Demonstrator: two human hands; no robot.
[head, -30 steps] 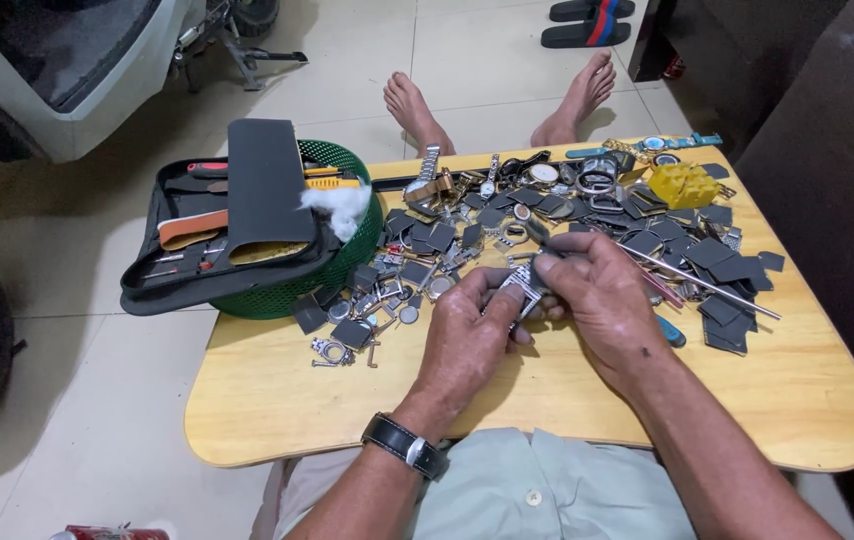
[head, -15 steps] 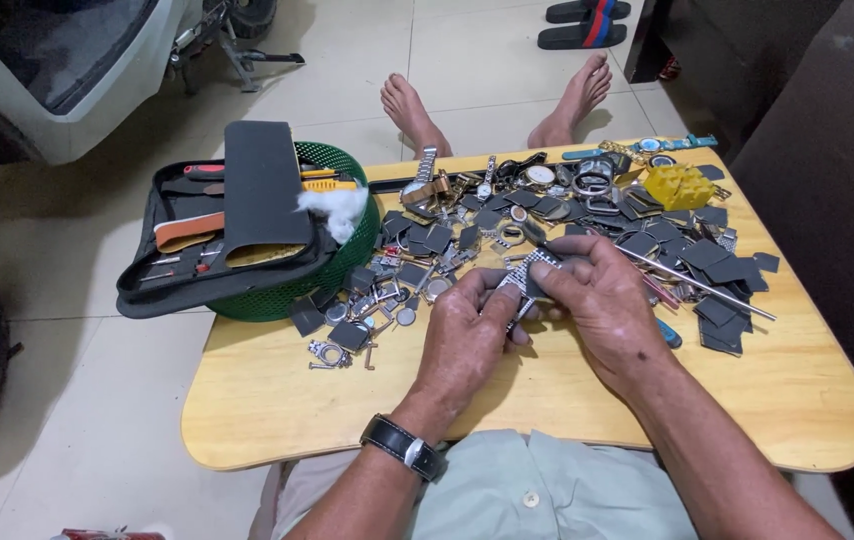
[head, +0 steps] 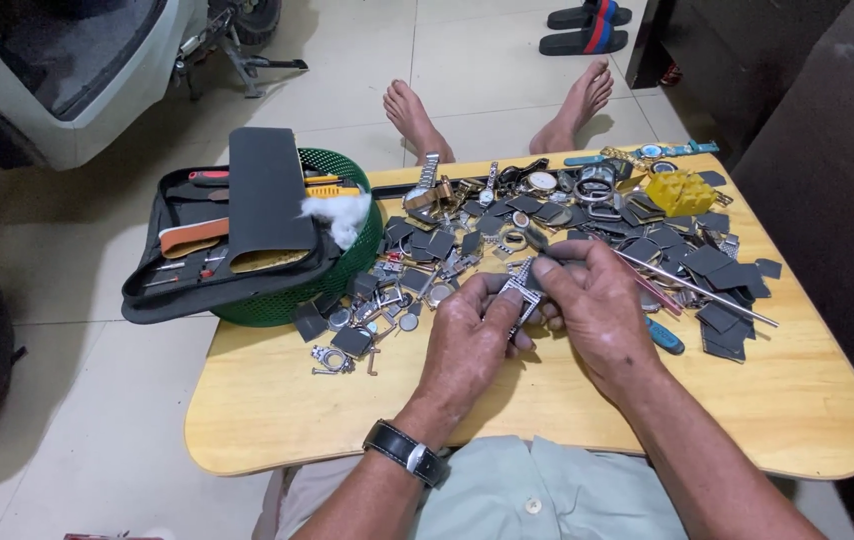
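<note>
Since the earlier pictures almost nothing has moved: both hands stay at the same place over the middle of the bench, and the band between them keeps nearly the same tilt.

The metal watch band [head: 519, 292] is a short silver strip. Its long axis runs slanted, the upper end pointing away from the person and a little to the right, the lower end pointing toward the person's left hand. It is held just above the wooden bench [head: 277, 400], near the front edge of the heap of parts.

The left hand [head: 467, 345] pinches the lower part of the band, thumb and forefinger pressed together on it. The right hand [head: 597, 305] holds the upper end; its fingers [head: 547, 268] are curled and closed on the band, and I cannot tell if a small tool is also inside. On the left wrist sits a black watch [head: 405, 452].

Behind the hands lies the heap [head: 507, 225] of watch cases, links and dark square pieces, which spreads to the right side of the bench. A thin metal rod [head: 697, 290] lies slanted just right of the right hand, and a blue tool [head: 665, 337] is near that wrist. A yellow block [head: 680, 192] stands at the far right. At the left, a green basket [head: 347, 265] carries an open black tool case [head: 247, 220] with white cotton [head: 339, 212]. Beyond the bench, two bare feet [head: 417, 115] rest on the tiled floor [head: 97, 420].
</note>
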